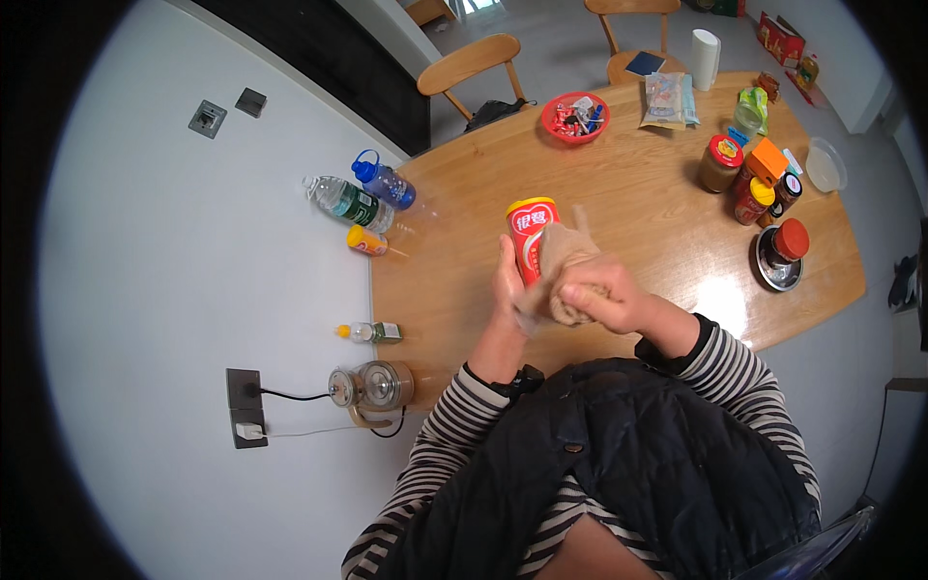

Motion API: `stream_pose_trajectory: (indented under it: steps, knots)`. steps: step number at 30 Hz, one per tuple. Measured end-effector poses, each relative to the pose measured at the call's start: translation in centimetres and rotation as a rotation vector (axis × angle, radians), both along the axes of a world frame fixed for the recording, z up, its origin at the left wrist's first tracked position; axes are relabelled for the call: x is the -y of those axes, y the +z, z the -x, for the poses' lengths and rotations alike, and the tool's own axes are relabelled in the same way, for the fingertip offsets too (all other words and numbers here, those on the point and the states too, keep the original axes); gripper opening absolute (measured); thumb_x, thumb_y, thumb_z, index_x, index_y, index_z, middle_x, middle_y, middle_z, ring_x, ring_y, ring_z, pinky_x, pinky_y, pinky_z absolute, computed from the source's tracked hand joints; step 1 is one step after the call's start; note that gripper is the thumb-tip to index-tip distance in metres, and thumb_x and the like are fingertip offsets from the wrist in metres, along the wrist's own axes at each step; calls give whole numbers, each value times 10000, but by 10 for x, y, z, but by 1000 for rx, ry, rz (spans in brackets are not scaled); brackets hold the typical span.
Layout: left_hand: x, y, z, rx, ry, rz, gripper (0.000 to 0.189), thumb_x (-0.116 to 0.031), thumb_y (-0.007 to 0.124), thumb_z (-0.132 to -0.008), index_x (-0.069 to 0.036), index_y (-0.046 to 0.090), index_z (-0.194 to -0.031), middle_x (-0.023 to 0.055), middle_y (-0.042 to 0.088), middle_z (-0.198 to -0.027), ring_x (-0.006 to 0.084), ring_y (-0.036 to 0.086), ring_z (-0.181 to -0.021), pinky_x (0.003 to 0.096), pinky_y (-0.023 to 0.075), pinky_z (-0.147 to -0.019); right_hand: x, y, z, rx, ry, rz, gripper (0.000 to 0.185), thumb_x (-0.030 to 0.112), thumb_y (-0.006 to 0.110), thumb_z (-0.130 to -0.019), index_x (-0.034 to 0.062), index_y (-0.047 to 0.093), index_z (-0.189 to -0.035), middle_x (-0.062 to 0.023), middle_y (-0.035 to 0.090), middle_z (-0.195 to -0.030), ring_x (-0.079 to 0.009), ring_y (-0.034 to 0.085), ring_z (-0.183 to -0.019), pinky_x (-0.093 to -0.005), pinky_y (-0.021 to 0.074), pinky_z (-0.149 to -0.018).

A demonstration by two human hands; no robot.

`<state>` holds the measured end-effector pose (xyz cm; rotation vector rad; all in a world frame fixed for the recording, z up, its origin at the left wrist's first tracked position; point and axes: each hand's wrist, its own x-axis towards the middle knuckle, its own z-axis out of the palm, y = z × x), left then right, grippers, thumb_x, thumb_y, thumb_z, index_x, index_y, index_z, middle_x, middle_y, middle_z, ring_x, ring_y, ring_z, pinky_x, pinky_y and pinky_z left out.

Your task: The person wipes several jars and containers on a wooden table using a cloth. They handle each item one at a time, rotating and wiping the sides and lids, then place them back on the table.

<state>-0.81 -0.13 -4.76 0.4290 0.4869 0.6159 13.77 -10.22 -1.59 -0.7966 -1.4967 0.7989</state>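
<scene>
My left hand (pixel 509 281) holds a red can with a yellow lid (pixel 533 230) above the wooden table, its printed front facing up. Bunched in my right hand (pixel 605 290) is a beige cloth (pixel 562 250), pressed against the can's right side; its loose edges are blurred. The cloth hides the lower right part of the can. Both hands are near the table's near edge, close to my body.
By the wall on the left stand a large clear bottle (pixel 348 203), a blue bottle (pixel 384 181), an orange can (pixel 367 241), a small yellow-capped bottle (pixel 370 333) and a glass kettle (pixel 384 384). A red basket (pixel 576 138), jars (pixel 721 165) and a metal bowl (pixel 779 279) lie farther off.
</scene>
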Motion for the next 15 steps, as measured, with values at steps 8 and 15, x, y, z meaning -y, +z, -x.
stream_pose_trajectory:
  steps: [8,15]
  knots:
    - [2,16,0,-174,-54,-269,617,-583,318,-1019,-71,514,-1303,98,651,-1158,196,644,-1048,400,531,-919,-22,-14,3,-504,-310,170,325,244,392,-1066,4,570,-1194,-139,609,-1157,-178,561,-1057,-301,443,-928]
    - [8,16,-7,-83,7,-230,623,-551,243,-1042,-71,466,-1371,101,590,-1289,219,600,-1161,385,511,-976,-25,-7,6,179,-294,-111,334,201,453,-1016,63,598,-1284,-161,555,-1366,-339,393,-1396,-460,279,-1153]
